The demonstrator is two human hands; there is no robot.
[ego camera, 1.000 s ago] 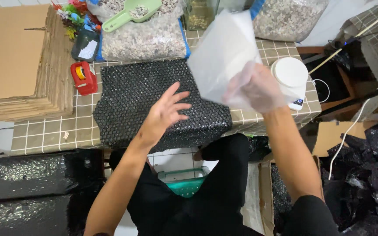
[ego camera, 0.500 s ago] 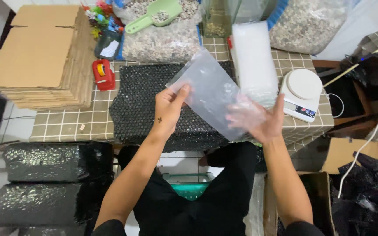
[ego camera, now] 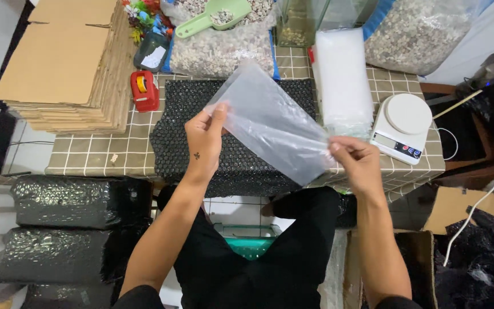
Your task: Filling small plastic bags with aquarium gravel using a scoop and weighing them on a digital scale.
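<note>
Both hands are up over the table and they share one thing: a clear plastic bag [ego camera: 270, 123] stretched slantwise between them. Left hand [ego camera: 204, 140] grips the bag's upper left edge, thumb and fingers closed on the film; right hand [ego camera: 358, 163] pinches the lower right corner between thumb and fingertips. So the bag hangs just above the black bubble wrap sheet [ego camera: 230, 160] that covers the middle of the tiled table [ego camera: 87, 154], running towards its near edge. Look right: a stack of clear bags [ego camera: 343, 80] lies flat beside the bubble wrap, and at the table's right end sits a white kitchen scale [ego camera: 402, 126], close to the right hand but not touching it. Over at the left end, a tall pile of flattened cardboard boxes [ego camera: 61, 63], with a red tape dispenser [ego camera: 144, 90] between it and the bubble wrap. Along the far edge, open sacks of gravel [ego camera: 224, 48], a green scoop [ego camera: 210, 17] resting in one. Below the near edge, on the left, black bubble-wrapped parcels [ego camera: 70, 200] are piled up
</note>
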